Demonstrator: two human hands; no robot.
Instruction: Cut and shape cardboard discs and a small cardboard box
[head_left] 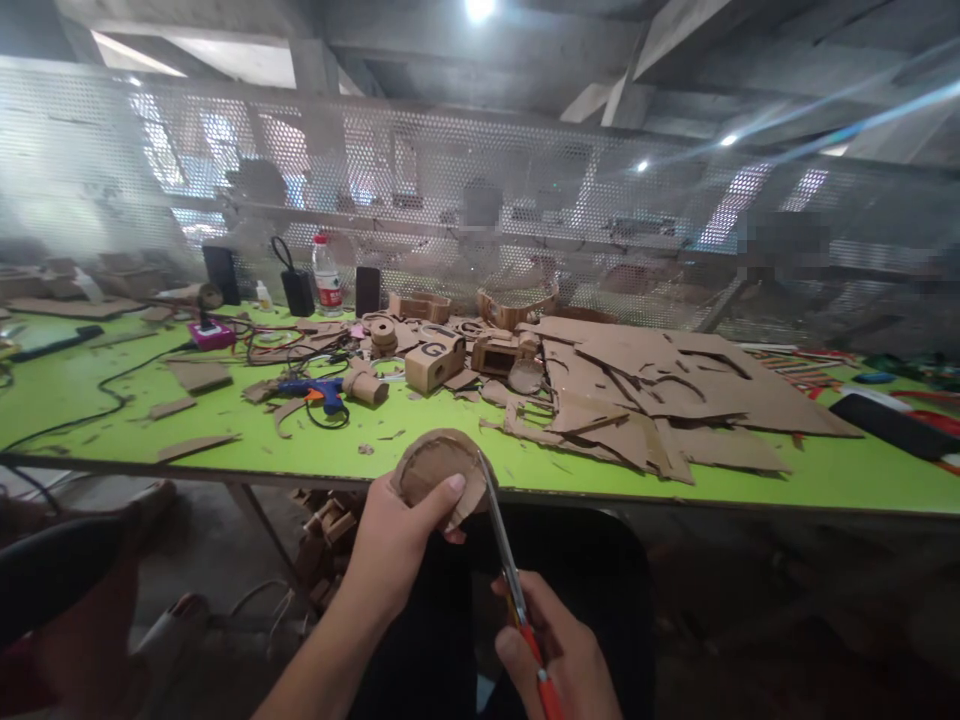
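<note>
Near the table's front edge, my left hand (pixel 409 530) grips a round, shallow cardboard piece (pixel 431 465) with a raised rim. The thumb lies across its inside, and the fingers beneath are partly hidden. My right hand (pixel 555 640) is wrapped round a pair of scissors (pixel 504 540) with long silver blades and red-orange handles. Their tips reach the right side of the cardboard rim; whether they are biting into it I cannot tell. A blue glue gun (pixel 322 392) lies on the table to the left, beyond my hands.
Cardboard sheets and offcuts (pixel 637 370) cover the right of the green table (pixel 420 415). A cardboard box marked G (pixel 435 362) stands mid-table. Behind are a water bottle (pixel 327 275) and a perforated screen (pixel 450 170). Cables and a purple power block (pixel 211 335) lie left.
</note>
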